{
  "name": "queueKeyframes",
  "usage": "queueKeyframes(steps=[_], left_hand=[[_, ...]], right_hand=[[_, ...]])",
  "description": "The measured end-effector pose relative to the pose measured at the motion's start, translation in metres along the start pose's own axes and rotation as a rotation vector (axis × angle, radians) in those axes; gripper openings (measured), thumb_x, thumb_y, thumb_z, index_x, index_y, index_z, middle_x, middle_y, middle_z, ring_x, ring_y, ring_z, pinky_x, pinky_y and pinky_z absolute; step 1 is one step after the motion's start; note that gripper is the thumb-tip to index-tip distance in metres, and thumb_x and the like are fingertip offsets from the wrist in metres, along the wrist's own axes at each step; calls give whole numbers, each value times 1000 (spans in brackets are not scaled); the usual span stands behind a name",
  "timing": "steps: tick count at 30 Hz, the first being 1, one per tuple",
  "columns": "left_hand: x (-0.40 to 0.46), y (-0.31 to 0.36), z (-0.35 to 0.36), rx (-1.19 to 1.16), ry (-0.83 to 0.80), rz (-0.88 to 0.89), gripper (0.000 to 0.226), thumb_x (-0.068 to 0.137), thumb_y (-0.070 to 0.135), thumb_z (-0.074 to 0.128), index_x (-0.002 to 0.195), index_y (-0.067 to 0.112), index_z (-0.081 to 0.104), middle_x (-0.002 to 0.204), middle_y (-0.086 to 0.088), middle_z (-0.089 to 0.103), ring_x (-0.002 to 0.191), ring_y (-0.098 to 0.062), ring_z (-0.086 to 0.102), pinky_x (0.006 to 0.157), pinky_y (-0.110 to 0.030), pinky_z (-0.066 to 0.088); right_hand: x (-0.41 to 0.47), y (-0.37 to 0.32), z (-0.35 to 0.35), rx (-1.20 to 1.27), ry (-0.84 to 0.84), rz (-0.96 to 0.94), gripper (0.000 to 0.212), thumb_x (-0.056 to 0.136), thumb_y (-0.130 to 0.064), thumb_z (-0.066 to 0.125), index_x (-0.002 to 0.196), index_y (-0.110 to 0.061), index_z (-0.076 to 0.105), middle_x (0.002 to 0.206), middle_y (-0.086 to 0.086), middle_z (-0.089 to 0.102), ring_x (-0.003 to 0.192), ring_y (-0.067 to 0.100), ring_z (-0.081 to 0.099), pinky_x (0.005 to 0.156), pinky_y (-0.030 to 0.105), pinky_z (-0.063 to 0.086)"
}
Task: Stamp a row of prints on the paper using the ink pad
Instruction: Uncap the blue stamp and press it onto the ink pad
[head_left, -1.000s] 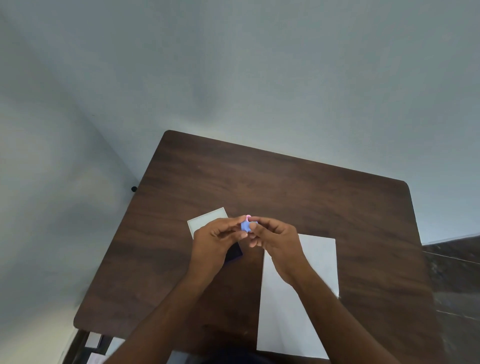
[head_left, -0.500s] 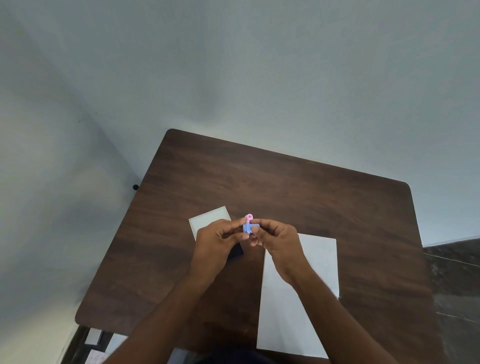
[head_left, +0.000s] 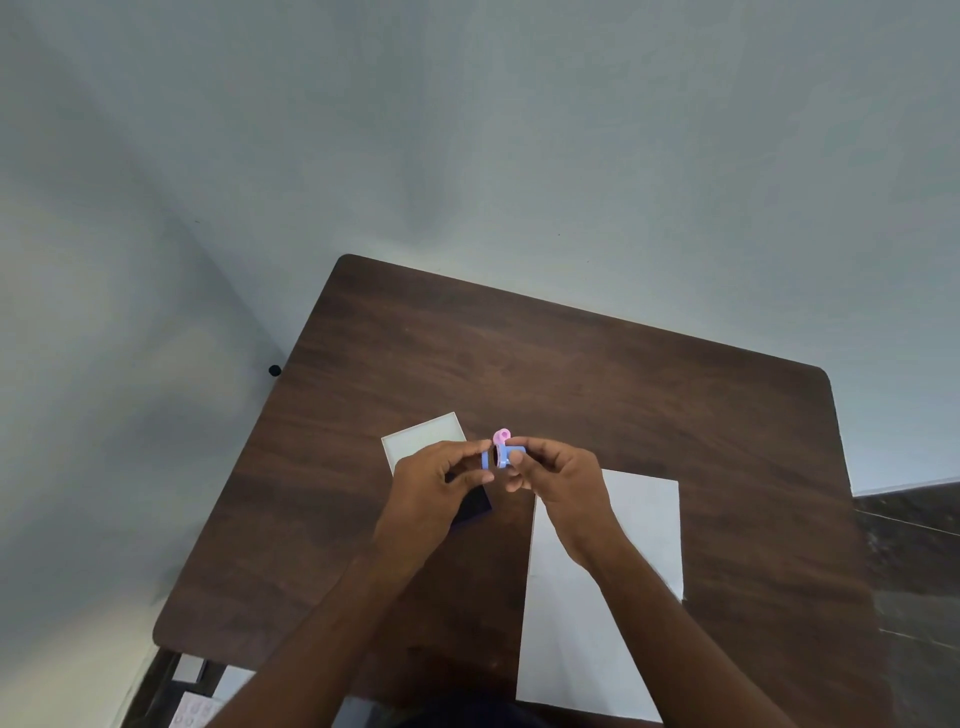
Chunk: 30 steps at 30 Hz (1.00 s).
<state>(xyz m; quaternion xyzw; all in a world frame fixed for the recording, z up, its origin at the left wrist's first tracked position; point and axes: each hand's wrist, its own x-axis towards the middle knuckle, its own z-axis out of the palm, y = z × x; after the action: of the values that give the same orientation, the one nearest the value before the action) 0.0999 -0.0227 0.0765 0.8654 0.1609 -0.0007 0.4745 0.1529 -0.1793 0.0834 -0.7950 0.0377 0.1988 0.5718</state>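
On the dark wooden table (head_left: 597, 374), toward its left edge, a white lid (head_left: 415, 439) lay flat, and just nearer you the dark ink pad (head_left: 475, 506) showed only as a corner, most of it hidden under your left hand (head_left: 431, 488). That hand hovered above the pad, its thumb and forefinger pinched on the left end of a small blue stamp (head_left: 496, 457), which was held in the air over the middle of the table, clear of the surface. A pink knob (head_left: 502, 435) stuck up from the top of the stamp, and a dark round face showed between the blue parts. Your right hand (head_left: 558, 480) met it from the other side, fingertips closed on the stamp's right end, so both hands gripped the one piece together. Under your right wrist and forearm lay the white paper (head_left: 644, 525), running from mid-table to the near edge, close to the right side; you could see no prints on its visible part.
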Motion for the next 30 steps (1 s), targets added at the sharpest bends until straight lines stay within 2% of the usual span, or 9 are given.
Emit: queueKeyframes(steps=[3, 8, 10, 13, 15, 20, 23, 27, 30], left_hand=[[-2, -4, -4, -39, 8, -38, 29, 78, 22, 76, 106, 27, 69, 97, 20, 59, 78, 22, 51, 73, 11, 30], [-8, -10, -11, -116, 61, -52, 28, 77, 21, 77, 99, 33, 64, 93, 28, 60, 85, 18, 57, 72, 5, 38], [-10, -14, -13, -146, 70, -58, 31, 78, 21, 77, 103, 34, 63, 97, 30, 59, 86, 12, 60, 72, 4, 40], [-13, -24, -16, -138, 89, -57, 35, 81, 23, 74, 115, 26, 66, 113, 17, 64, 98, 0, 61, 88, -9, 45], [-16, -32, -19, -150, 93, -65, 35, 82, 24, 72, 116, 26, 66, 116, 12, 66, 102, -4, 62, 92, -17, 48], [-30, -57, -28, -183, 71, -157, 29, 90, 27, 62, 115, 39, 54, 115, 14, 59, 94, -2, 60, 67, 3, 42], [-46, -73, -36, -216, 153, -165, 28, 91, 27, 61, 117, 37, 55, 110, 22, 61, 96, 16, 57, 74, 2, 42], [-60, -99, -39, -181, 233, -235, 28, 89, 27, 64, 116, 33, 57, 108, 22, 64, 97, 5, 62, 79, -3, 46], [-66, -114, -39, -156, 241, -310, 29, 85, 30, 68, 111, 36, 56, 100, 29, 60, 90, 10, 59, 72, 3, 41]], right_hand=[[0, 2, 0, 18, 14, 5, 28, 85, -22, 70, 111, -10, 71, 102, 4, 75, 87, 17, 71, 77, 22, 58], [0, 2, 6, 54, 6, 42, 27, 85, -23, 70, 110, -13, 72, 100, -2, 75, 85, 13, 72, 75, 19, 57], [-1, -1, 10, 85, -17, 55, 25, 85, -22, 70, 108, -14, 72, 95, -5, 76, 83, 12, 73, 73, 18, 57], [-5, -5, 17, 153, -78, 57, 18, 85, -19, 68, 103, -18, 74, 88, -4, 77, 80, 17, 74, 71, 20, 58], [-8, -7, 23, 183, -122, 59, 15, 85, -18, 67, 98, -23, 73, 86, -2, 77, 79, 23, 73, 74, 25, 59], [-13, -10, 39, 239, -203, 75, 23, 81, -24, 66, 102, -18, 73, 87, 6, 77, 78, 28, 72, 79, 31, 59], [-17, -11, 49, 261, -258, 92, 29, 79, -26, 66, 105, -15, 72, 90, 9, 76, 81, 31, 71, 82, 35, 58], [-23, -14, 63, 280, -298, 119, 32, 77, -26, 67, 105, -12, 73, 92, 12, 75, 78, 29, 70, 83, 40, 57], [-24, -16, 72, 276, -311, 150, 35, 75, -25, 67, 105, -8, 72, 93, 14, 75, 77, 28, 69, 83, 41, 57]])
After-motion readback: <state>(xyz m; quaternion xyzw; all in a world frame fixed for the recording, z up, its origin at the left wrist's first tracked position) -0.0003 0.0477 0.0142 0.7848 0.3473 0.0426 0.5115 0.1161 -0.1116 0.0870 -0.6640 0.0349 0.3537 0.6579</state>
